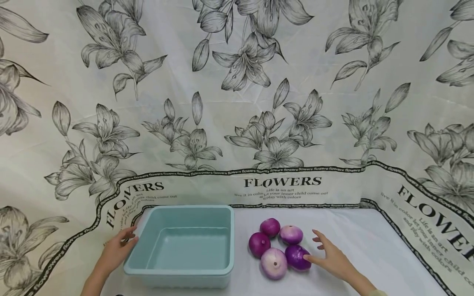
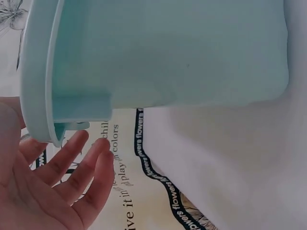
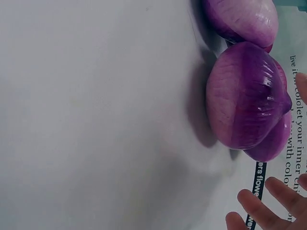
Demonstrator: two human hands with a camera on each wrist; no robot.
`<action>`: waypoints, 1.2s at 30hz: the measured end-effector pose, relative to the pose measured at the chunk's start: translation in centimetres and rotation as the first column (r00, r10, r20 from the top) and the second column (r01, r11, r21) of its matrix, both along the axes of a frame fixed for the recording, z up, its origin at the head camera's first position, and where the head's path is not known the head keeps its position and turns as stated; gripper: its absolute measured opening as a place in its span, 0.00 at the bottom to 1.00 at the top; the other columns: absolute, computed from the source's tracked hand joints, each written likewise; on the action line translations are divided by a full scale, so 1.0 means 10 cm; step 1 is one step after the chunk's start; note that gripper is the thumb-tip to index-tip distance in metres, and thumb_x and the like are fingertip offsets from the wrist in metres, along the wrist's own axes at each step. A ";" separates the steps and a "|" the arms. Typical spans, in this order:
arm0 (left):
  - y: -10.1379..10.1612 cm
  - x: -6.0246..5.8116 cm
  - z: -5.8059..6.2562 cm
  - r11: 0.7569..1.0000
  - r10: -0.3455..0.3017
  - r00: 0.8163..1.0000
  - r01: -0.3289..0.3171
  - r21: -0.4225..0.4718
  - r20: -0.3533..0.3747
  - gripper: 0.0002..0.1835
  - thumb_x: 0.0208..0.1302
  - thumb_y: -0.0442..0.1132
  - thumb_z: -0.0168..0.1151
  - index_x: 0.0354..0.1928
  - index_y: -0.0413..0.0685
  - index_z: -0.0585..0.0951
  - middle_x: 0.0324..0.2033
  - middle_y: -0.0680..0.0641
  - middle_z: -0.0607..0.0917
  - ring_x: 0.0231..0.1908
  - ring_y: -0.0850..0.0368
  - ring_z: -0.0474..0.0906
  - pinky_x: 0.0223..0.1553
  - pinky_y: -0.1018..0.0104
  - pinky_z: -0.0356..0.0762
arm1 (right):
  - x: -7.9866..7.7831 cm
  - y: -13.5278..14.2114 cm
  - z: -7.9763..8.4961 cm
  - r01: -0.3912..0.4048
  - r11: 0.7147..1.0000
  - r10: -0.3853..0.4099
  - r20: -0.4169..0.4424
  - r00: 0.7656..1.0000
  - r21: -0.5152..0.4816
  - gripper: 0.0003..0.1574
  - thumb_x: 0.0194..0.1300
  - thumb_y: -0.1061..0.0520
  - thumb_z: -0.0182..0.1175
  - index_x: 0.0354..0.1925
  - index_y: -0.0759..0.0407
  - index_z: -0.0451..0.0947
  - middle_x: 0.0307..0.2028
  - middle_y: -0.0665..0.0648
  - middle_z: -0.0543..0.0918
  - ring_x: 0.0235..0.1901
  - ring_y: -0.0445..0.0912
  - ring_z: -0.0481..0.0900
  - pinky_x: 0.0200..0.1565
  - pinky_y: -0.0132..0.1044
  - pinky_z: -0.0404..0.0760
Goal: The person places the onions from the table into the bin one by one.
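A pale teal plastic basin (image 1: pixel 181 246) stands on the white cloth in the head view, its inside bare. At its left rim is my left hand (image 1: pixel 116 248), fingers spread and loosely bent. The left wrist view shows those fingertips (image 2: pixel 103 148) below the corner of the basin wall (image 2: pixel 182 57). Right of the basin lies a cluster of several purple onions (image 1: pixel 273 263). My right hand (image 1: pixel 329 257) reaches in from the right, fingers apart, its thumb right at the glossy dark purple onion (image 1: pixel 297 258). That onion (image 3: pixel 249 96) fills much of the cluster in the right wrist view.
The white cloth (image 1: pixel 344 226) covers the table under basin and onions. Behind and along both sides hangs a curtain (image 1: pixel 207 189) printed with lilies and the word FLOWERS. A strip of cloth (image 1: pixel 240 242) separates the basin from the onions.
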State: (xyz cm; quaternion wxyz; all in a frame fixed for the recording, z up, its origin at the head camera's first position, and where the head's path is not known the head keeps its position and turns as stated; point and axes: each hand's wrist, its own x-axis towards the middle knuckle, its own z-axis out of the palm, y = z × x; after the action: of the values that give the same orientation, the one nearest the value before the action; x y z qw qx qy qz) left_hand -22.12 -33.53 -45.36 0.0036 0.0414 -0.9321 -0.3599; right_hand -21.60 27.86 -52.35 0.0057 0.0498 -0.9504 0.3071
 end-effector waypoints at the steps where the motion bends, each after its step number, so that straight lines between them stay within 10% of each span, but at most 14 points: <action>1: 0.00 -0.01 -0.01 1.000 0.010 1.000 -0.010 0.008 0.016 0.30 0.70 0.45 0.52 0.67 0.33 0.63 0.55 0.28 0.76 0.57 0.33 0.72 0.57 0.42 0.74 | 0.00 0.00 -0.02 0.003 1.000 -0.003 0.017 1.000 -0.012 0.58 0.53 0.34 0.66 0.71 0.59 0.53 0.60 0.66 0.75 0.53 0.58 0.77 0.45 0.53 0.79; 11: -0.01 -0.12 0.01 0.988 0.060 0.980 -0.085 0.131 0.189 0.32 0.72 0.51 0.46 0.66 0.32 0.64 0.61 0.24 0.68 0.56 0.32 0.73 0.45 0.53 0.83 | -0.04 -0.02 -0.15 0.001 0.991 0.016 0.120 0.993 -0.137 0.48 0.56 0.43 0.67 0.65 0.64 0.61 0.53 0.66 0.79 0.49 0.58 0.78 0.47 0.54 0.79; 36: -0.05 -0.19 -0.01 0.966 0.060 0.966 -0.119 0.229 0.250 0.31 0.72 0.49 0.49 0.67 0.32 0.64 0.59 0.27 0.73 0.44 0.51 0.80 0.41 0.57 0.82 | -0.08 -0.16 -0.15 0.092 0.957 -0.010 0.287 0.958 -0.276 0.40 0.59 0.42 0.64 0.59 0.68 0.70 0.49 0.65 0.80 0.46 0.50 0.80 0.38 0.41 0.84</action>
State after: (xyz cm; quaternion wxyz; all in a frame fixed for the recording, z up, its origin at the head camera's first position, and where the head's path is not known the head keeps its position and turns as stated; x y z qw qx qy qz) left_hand -23.97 -34.06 -45.45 -0.0980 0.1273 -0.8718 -0.4627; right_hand -22.39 26.30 -53.86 -0.1149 -0.0206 -0.8878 0.4452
